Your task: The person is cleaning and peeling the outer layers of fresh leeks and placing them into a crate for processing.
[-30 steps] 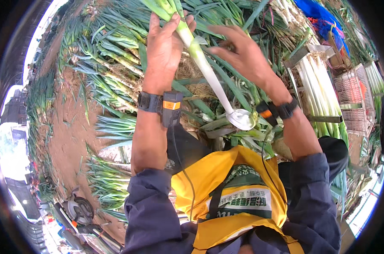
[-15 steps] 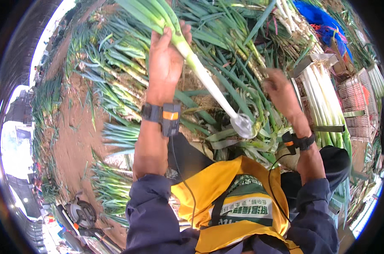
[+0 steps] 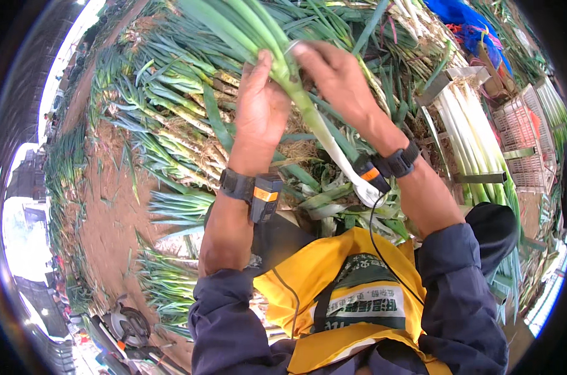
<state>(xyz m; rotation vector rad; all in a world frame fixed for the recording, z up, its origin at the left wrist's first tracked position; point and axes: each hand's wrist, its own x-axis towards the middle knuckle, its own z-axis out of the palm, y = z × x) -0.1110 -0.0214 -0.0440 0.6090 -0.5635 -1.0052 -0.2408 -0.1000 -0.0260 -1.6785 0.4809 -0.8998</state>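
Note:
A long leek [image 3: 318, 125] slants across the middle, green leaves at the top and white root end low on the right. My left hand [image 3: 258, 112] is closed round it where the leaves begin, thumb on top. My right hand [image 3: 333, 75] has its fingertips pinched at the base of the leaves, just right of the left thumb. They seem to grip an outer leaf; its edge is partly hidden by the fingers. The pale root end hangs near the right wrist strap [image 3: 396, 164], and its tip is blurred.
Heaps of leeks [image 3: 189, 106] lie on the soil beyond my hands. At right, peeled leeks [image 3: 467, 131] stand stacked in a metal holder [image 3: 446, 81], beside a white plastic crate [image 3: 521, 140]. A blue net [image 3: 461, 19] lies far right. Loose peelings [image 3: 333, 203] lie before my knees.
My right hand has come left and up from beside the metal holder to the leek's leaves, its fingers closing there. The left hand and leek have shifted slightly right.

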